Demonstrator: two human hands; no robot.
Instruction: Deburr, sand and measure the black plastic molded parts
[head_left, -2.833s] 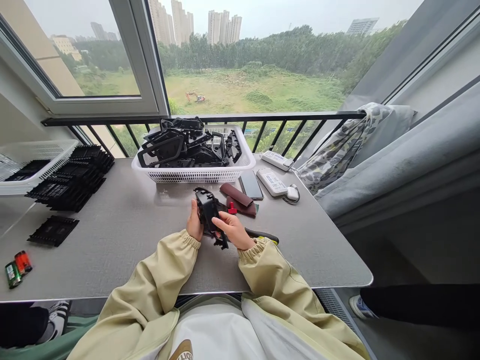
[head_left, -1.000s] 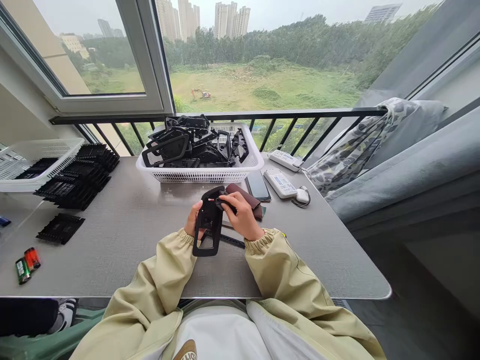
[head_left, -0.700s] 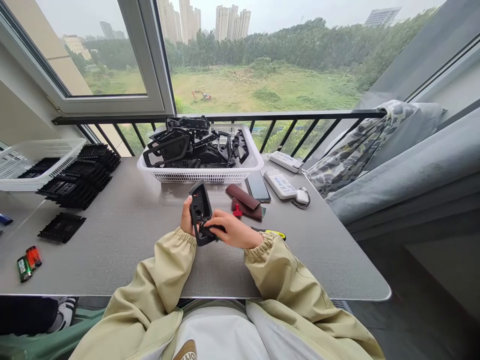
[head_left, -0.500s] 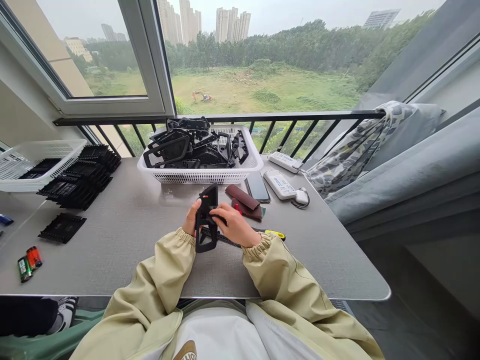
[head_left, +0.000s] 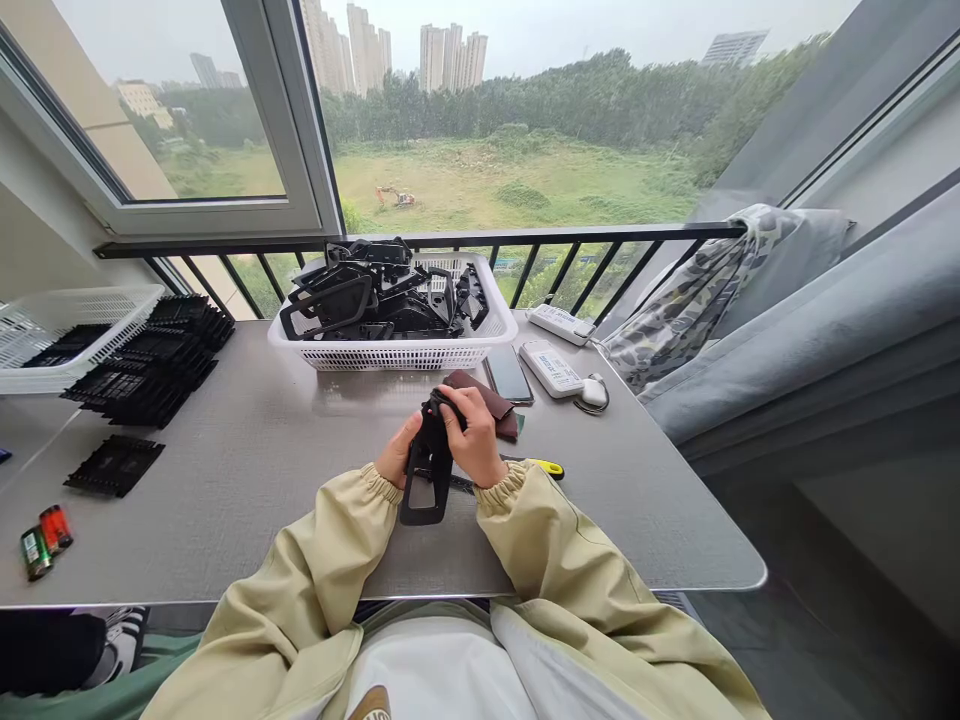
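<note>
Reference point: white mesh basket (head_left: pixel 390 358) on the grey table (head_left: pixel 225 500). Right of basket: smartphone (head_left: pixel 508 374), white remote control (head_left: pixel 551 368), white computer mouse (head_left: pixel 594 392). Left of basket: second white basket (head_left: pixel 75 340), two batteries (head_left: pixel 36 555).

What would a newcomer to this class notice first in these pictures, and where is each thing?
The eye goes first to the black plastic frame held between the left hand and right hand at the near middle of the grey table. Just beyond sits a white plastic basket heaped with black plastic parts. Through the window behind, a small excavator stands on a green field.
</note>
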